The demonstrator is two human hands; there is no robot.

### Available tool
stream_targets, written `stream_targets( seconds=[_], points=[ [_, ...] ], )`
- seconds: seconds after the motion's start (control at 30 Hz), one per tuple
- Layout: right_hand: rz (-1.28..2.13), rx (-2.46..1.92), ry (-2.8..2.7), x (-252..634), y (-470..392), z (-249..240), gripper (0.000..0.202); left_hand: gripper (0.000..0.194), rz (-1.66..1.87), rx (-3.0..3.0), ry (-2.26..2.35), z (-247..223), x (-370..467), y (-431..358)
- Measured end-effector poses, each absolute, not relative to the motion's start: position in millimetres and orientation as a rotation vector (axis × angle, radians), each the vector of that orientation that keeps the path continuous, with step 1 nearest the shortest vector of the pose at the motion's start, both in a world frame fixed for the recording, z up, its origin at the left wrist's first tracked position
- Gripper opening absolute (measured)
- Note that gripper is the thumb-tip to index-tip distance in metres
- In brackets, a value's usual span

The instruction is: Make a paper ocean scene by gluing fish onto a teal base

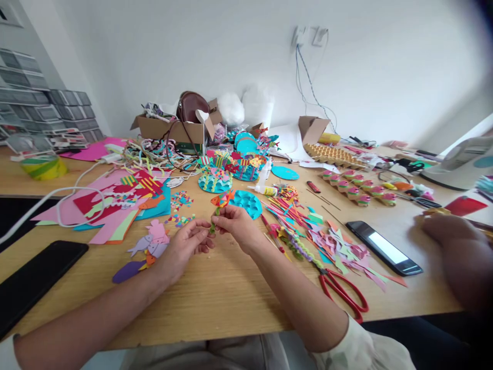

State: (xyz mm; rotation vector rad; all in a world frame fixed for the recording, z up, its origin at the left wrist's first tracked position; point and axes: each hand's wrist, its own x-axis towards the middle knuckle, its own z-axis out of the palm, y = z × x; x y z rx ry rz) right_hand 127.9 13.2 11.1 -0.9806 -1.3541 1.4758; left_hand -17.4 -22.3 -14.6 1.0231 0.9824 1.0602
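Observation:
Above the wooden table [231, 288], near its middle, my right hand [235, 223] pinches a thin green twisted stem. An orange and red paper fish [222, 199] stands upright at the stem's top. My left hand [192, 240] is beside it, its thumb and fingers closed around the stem's lower end. Just behind my right hand lies a blue scalloped paper disc [246, 204]. Purple, pink and orange paper fish [156, 241] lie left of my left hand, with small coloured paper bits [181, 200] behind them.
Red-handled scissors [344, 295] and a phone with a lit screen [385, 249] lie to the right, beside paper strips [341, 246]. A black phone [42, 272] lies at left. Another person's arm [458, 246] reaches in at far right. Finished fish pieces [215, 177] and a glue bottle [265, 189] stand behind.

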Motion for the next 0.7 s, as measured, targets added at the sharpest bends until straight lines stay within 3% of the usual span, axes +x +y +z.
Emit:
stream_targets(
  seconds=[0.2, 0.37, 0.53, 0.7],
  points=[
    [1.428, -0.989, -1.403, 123, 15, 9, 0.011, 0.030, 1.073, 0.954, 0.960, -13, -16, -22],
    [1.349, -0.999, -1.452, 119, 15, 6, 0.015, 0.023, 1.056, 1.051, 1.014, -15, -15, -19],
    [1.278, -1.142, -1.523, 118, 18, -1, 0.016, 0.036, 1.057, 1.204, 1.125, -14, -23, -15],
    [1.214, -1.295, -1.588, 112, 20, -9, 0.020, 0.025, 1.065, 1.295, 1.153, -14, -23, -9]
  ],
)
